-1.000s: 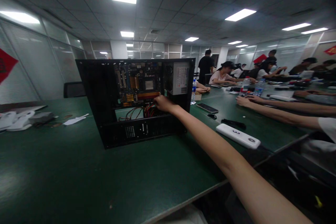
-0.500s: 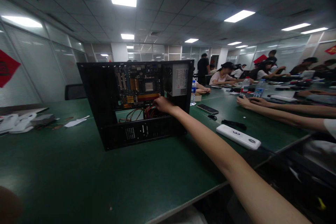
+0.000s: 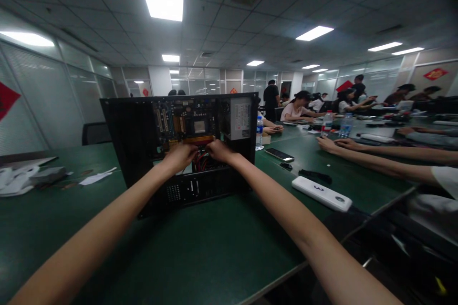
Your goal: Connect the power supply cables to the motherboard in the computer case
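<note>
- Left hand (image 3: 182, 155) has come into the open computer case (image 3: 218, 188) since the earlier frame, where a blur at the lower left was all that hinted at it; the right hand (image 3: 220, 151) stays at the strip's right end.
- Red-and-orange strip (image 3: 199, 140): it lies across the lower part of the circuit board (image 3: 171, 121) inside the case, one hand at each end.
- Fingers of both hands look curled; whether they grasp the strip, press it or merely rest there I cannot tell.
- Handling, as I judge it: work both ends evenly, keep the strip square to the board, and avoid bending it or leaning on nearby parts.
- Loose wires (image 3: 203, 164) hang just below the hands; best keep them from snagging on the fingers.
- Since the case stands upright on the green tabletop (image 3: 214, 257) with neither hand visibly bracing it, gentle force seems wise, lest it rock or slide.
- Hidden: both strip ends, behind the fingers; part of the board's lower edge, behind the left hand; the case's far side.
- Hard to make out: the case's dark left interior, and where the wires end.
</note>
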Tool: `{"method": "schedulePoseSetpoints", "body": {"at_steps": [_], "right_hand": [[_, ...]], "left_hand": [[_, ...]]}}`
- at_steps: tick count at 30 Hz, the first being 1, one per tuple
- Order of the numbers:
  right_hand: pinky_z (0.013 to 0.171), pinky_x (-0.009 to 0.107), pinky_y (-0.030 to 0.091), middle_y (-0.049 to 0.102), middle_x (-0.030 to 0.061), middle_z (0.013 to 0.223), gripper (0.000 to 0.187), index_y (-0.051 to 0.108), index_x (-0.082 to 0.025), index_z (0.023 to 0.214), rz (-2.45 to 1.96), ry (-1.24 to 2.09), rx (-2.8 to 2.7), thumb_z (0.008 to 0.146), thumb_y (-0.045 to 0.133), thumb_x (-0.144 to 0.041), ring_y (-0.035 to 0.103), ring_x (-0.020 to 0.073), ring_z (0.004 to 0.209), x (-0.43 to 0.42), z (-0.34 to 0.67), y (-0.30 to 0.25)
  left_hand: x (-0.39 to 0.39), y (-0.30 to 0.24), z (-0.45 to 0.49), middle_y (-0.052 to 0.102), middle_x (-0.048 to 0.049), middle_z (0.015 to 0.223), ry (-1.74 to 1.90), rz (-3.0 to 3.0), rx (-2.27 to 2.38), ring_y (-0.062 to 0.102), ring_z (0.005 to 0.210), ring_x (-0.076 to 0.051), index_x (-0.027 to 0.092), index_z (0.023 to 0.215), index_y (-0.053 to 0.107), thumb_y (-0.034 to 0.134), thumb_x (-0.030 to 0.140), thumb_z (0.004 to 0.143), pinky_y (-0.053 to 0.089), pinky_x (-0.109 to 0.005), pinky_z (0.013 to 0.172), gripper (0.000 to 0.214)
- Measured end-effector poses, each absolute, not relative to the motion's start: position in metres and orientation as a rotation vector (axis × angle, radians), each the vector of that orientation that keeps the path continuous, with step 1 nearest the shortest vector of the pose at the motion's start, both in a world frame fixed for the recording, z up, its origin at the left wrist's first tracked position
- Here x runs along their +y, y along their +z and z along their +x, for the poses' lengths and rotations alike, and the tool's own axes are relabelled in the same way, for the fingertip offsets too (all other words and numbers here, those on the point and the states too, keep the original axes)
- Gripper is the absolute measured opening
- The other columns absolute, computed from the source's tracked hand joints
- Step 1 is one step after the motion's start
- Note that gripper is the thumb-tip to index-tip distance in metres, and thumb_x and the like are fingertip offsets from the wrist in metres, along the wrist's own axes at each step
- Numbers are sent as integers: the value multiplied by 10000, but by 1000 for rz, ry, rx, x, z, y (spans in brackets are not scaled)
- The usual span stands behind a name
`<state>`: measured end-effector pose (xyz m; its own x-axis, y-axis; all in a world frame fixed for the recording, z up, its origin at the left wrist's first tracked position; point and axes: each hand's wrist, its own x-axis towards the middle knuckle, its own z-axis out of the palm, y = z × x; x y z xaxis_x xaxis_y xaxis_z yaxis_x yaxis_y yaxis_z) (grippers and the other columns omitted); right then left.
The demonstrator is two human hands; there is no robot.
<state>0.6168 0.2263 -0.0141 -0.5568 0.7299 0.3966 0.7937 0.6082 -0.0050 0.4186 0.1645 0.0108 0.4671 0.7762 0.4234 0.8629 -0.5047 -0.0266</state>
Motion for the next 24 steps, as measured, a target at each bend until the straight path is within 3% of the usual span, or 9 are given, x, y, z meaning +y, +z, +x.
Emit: {"method": "schedulePoseSetpoints", "body": {"at_steps": [4,11,24], "right_hand": [[948,289,508,784,174,1170,310,810,-128,1175,-1245,-226,-2480,990,562,-104,726,249,1121,227,617,-14],[923,286,507,780,176,1189,345,809,-106,1178,-1220,-255,-2502,1004,511,-101,727,257,1120,222,618,-12],[894,278,514,783,164,1197,345,810,-104,1180,-1247,-233,-2499,1002,514,-98,735,265,1115,226,618,-13]], "left_hand": [[182,3,425,798,-120,1161,-352,-2361,-1595,733,1079,-289,236,1140,814,493,317,1029,524,-350,892,349],[185,10,438,794,-140,1105,-251,-2308,-1665,738,1033,-304,223,1040,828,509,304,993,523,-351,859,333],[185,8,440,790,-147,1170,-234,-2258,-1762,735,1122,-342,247,1182,813,488,318,990,557,-388,894,384]]}}
